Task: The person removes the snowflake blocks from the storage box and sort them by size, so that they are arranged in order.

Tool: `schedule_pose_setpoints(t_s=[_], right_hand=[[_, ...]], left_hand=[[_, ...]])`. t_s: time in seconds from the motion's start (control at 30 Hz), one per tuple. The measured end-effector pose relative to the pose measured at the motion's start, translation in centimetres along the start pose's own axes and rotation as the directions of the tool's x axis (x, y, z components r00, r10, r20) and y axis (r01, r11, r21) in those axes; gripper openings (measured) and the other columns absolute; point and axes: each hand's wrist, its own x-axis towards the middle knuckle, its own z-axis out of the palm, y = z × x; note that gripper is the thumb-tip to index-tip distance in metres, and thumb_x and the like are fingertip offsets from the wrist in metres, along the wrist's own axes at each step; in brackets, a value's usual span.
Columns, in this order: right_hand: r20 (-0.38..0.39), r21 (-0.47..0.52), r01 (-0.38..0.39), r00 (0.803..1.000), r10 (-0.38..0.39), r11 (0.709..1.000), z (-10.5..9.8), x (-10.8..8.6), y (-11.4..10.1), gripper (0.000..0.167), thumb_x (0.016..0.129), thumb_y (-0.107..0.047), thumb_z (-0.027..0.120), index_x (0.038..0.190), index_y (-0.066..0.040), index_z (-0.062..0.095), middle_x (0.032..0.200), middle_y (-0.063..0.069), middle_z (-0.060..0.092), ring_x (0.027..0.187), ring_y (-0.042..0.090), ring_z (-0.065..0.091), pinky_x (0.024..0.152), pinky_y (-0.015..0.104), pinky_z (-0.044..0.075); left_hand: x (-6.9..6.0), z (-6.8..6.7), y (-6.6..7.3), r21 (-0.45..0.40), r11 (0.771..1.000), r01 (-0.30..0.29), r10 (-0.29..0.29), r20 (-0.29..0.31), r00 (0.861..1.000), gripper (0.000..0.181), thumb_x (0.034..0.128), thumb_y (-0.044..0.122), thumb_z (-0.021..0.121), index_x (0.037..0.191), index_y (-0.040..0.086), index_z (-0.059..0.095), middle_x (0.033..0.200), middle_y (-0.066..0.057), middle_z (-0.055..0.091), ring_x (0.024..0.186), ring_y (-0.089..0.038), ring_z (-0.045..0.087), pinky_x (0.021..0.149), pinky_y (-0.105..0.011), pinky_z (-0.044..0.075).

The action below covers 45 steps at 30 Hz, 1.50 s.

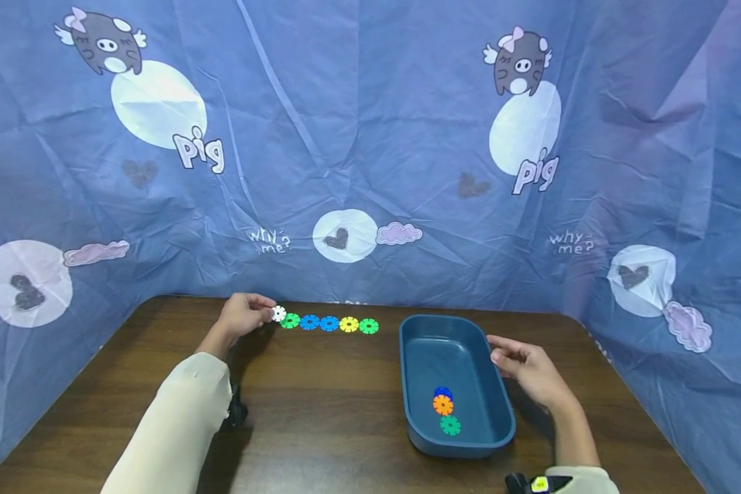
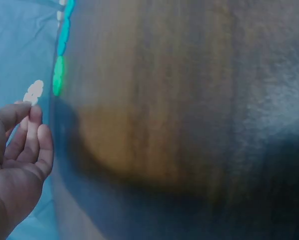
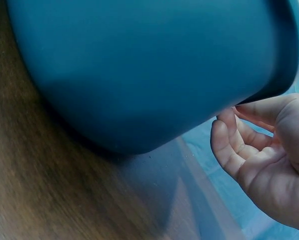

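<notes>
Currently, the left hand [image 1: 244, 315] pinches a white, notched plastic disc [image 1: 278, 313] just beside the left end of a row. The row extends rightward from that hand: light-green notched disc [image 1: 290, 320], two blue discs [image 1: 309, 322], yellow disc [image 1: 348, 324], second light-green disc [image 1: 368, 326]. Farther right lies a dark-blue rounded rectangular tray [image 1: 453, 353], long axis front to back. The right hand [image 1: 534, 370], nearer the tray, touches its right wall, fingers loosely bent.

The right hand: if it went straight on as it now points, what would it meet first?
Most likely the outer wall of the blue tray, which the right hand seems to touch or nearly touch; exact contact is unclear.
</notes>
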Motion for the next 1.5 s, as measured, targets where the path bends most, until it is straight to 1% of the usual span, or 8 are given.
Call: schedule_pose_setpoints(t_s=[0.13, 0.3, 0.57, 0.83, 1.13, 1.27, 1.4, 1.5], right_hand=[[0.006, -0.008, -0.006, 1.000, 0.006, 1.000, 0.0, 0.0, -0.1, 0.047, 0.103, -0.019, 0.064, 0.143, 0.002, 0.055, 0.107, 0.016, 0.064, 0.099, 0.018, 0.066, 0.083, 0.028, 0.059], [0.001, -0.018, -0.017, 1.000, 0.017, 1.000, 0.0, 0.1, -0.1, 0.045, 0.103, -0.020, 0.063, 0.143, 0.000, 0.057, 0.108, 0.015, 0.065, 0.100, 0.020, 0.066, 0.085, 0.032, 0.059], [0.002, -0.027, -0.029, 1.000, 0.029, 0.999, 0.1, 0.1, 0.1, 0.045, 0.104, -0.020, 0.062, 0.144, -0.001, 0.057, 0.109, 0.015, 0.065, 0.102, 0.021, 0.067, 0.088, 0.036, 0.060], [0.000, -0.009, -0.025, 1.000, 0.025, 1.000, 0.0, 0.1, 0.1, 0.045, 0.104, -0.020, 0.063, 0.143, 0.000, 0.057, 0.108, 0.016, 0.065, 0.101, 0.023, 0.067, 0.086, 0.034, 0.060], [0.007, 0.017, -0.019, 1.000, 0.019, 1.000, -0.1, 0.1, 0.0, 0.045, 0.104, -0.018, 0.063, 0.144, 0.002, 0.055, 0.107, 0.017, 0.064, 0.098, 0.019, 0.066, 0.083, 0.030, 0.059], [0.007, 0.020, -0.014, 1.000, 0.014, 1.000, 0.0, 0.0, -0.1, 0.045, 0.103, -0.016, 0.063, 0.143, 0.004, 0.055, 0.106, 0.017, 0.064, 0.096, 0.018, 0.067, 0.082, 0.028, 0.059], [0.001, 0.024, -0.007, 1.000, 0.007, 1.000, 0.0, 0.1, 0.0, 0.044, 0.103, -0.014, 0.063, 0.142, 0.005, 0.056, 0.104, 0.017, 0.064, 0.095, 0.016, 0.067, 0.081, 0.028, 0.059], [-0.007, 0.025, -0.005, 1.000, 0.005, 1.000, 0.0, 0.1, 0.0, 0.043, 0.103, -0.013, 0.063, 0.141, 0.005, 0.056, 0.103, 0.016, 0.064, 0.094, 0.016, 0.067, 0.081, 0.028, 0.059]], left_hand=[[0.0, 0.0, -1.1, 0.024, 0.999, 0.036, -0.035, -0.066, 0.997, 0.020, 0.0938, 0.000, 0.067, 0.110, -0.010, 0.072, 0.088, -0.014, 0.074, 0.073, -0.019, 0.066, 0.057, -0.022, 0.050], [0.0, -0.2, -1.8, 0.068, 0.997, 0.037, -0.031, -0.088, 0.996, 0.020, 0.0918, 0.000, 0.068, 0.108, -0.010, 0.073, 0.083, -0.011, 0.074, 0.068, -0.016, 0.063, 0.057, -0.023, 0.048], [-0.3, -0.5, -1.5, 0.191, 0.980, 0.055, -0.040, -0.081, 0.996, 0.022, 0.0914, 0.006, 0.072, 0.109, -0.007, 0.074, 0.097, -0.017, 0.077, 0.087, -0.022, 0.062, 0.076, -0.030, 0.045], [-0.1, -0.7, -1.6, 0.129, 0.991, 0.019, -0.017, -0.015, 1.000, 0.025, 0.0901, -0.002, 0.070, 0.112, -0.014, 0.070, 0.097, -0.022, 0.075, 0.070, -0.010, 0.062, 0.061, -0.022, 0.049], [0.2, -0.9, -2.4, 0.078, 0.996, 0.038, -0.040, 0.026, 0.999, 0.027, 0.0910, -0.003, 0.069, 0.115, -0.015, 0.068, 0.095, -0.020, 0.076, 0.075, -0.016, 0.068, 0.062, -0.023, 0.053], [-0.1, -0.8, -1.4, 0.034, 0.999, 0.018, -0.020, 0.058, 0.998, 0.029, 0.0924, -0.005, 0.067, 0.119, -0.018, 0.065, 0.099, -0.024, 0.074, 0.078, -0.016, 0.068, 0.066, -0.027, 0.056], [0.5, 0.2, 0.6, -0.009, 0.999, -0.052, 0.053, 0.102, 0.993, 0.029, 0.0922, -0.008, 0.064, 0.119, -0.021, 0.063, 0.102, -0.029, 0.073, 0.079, -0.011, 0.067, 0.068, -0.025, 0.057], [1.2, 1.5, 2.6, 0.019, 0.991, -0.130, 0.126, 0.139, 0.982, 0.027, 0.0926, -0.007, 0.065, 0.116, -0.018, 0.066, 0.102, -0.028, 0.073, 0.081, -0.012, 0.069, 0.070, -0.022, 0.056]])
